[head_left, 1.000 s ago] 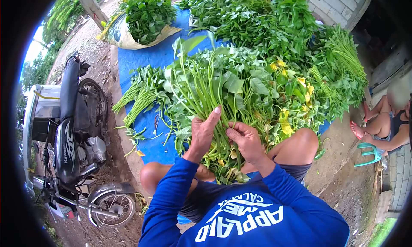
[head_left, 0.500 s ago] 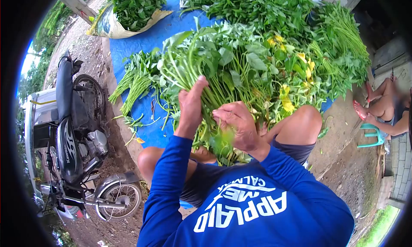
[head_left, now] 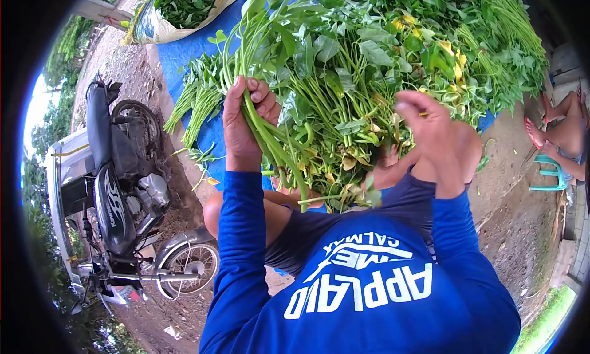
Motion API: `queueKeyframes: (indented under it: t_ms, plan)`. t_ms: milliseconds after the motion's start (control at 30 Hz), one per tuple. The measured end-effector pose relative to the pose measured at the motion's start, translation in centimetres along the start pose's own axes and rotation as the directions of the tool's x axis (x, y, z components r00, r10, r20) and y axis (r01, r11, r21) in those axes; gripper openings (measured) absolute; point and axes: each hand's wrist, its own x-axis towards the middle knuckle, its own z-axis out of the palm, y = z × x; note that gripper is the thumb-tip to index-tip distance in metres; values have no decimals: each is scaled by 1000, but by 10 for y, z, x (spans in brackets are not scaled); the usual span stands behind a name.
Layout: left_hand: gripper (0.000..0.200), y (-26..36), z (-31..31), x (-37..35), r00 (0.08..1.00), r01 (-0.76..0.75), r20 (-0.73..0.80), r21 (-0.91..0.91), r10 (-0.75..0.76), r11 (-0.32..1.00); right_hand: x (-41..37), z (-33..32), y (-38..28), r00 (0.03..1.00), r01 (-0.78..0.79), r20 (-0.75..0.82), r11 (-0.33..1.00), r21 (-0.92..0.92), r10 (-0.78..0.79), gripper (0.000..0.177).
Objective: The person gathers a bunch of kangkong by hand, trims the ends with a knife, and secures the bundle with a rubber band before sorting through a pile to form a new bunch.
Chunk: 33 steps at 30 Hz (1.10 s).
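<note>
My left hand (head_left: 249, 117) is closed around a bunch of water spinach (head_left: 261, 133). Its long green stems hang toward my lap and its leaves rise above my fist. Raised over my right knee, my right hand (head_left: 433, 129) is slightly blurred, with fingers stretched apart and nothing clearly held. Below it a blurred green leaf (head_left: 372, 193) hangs in the air near my lap. In front of me a heap of loose water spinach (head_left: 344, 90), with some yellow leaves (head_left: 458, 65), covers much of the blue tarp (head_left: 175, 62).
Bundled stems (head_left: 206, 105) lie on the tarp's left. A sack of greens (head_left: 184, 28) stands at the far left. A motorcycle (head_left: 114, 200) with a sidecar is parked on the dirt to my left. At the right sits another person (head_left: 565, 133) near a turquoise stool (head_left: 549, 173).
My right hand has left the stems, swinging right and away from the bunch. My left hand has shifted left and still grips the water spinach. The view has shifted slightly.
</note>
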Motion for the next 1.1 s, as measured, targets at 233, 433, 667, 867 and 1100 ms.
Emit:
queueKeyframes:
  t_ms: [233,433,667,867,1100]
  plan:
    - [27,-12,10,5,999,52,12,79,-53,996,-17,108,-36,790,480,284,836,266,-544,32]
    - [25,-1,0,11,999,-20,-41,116,25,993,-13,95,-21,667,653,480,758,-8,-569,44]
    - [24,0,-7,15,996,-12,-92,63,18,998,-16,106,-28,672,543,518,828,142,-529,53]
    - [22,8,-15,19,984,-81,-158,36,86,996,-15,114,-35,692,515,470,831,211,-548,45]
    - [21,3,-11,17,949,-114,-274,169,158,979,-21,107,-32,763,414,467,893,178,-447,14]
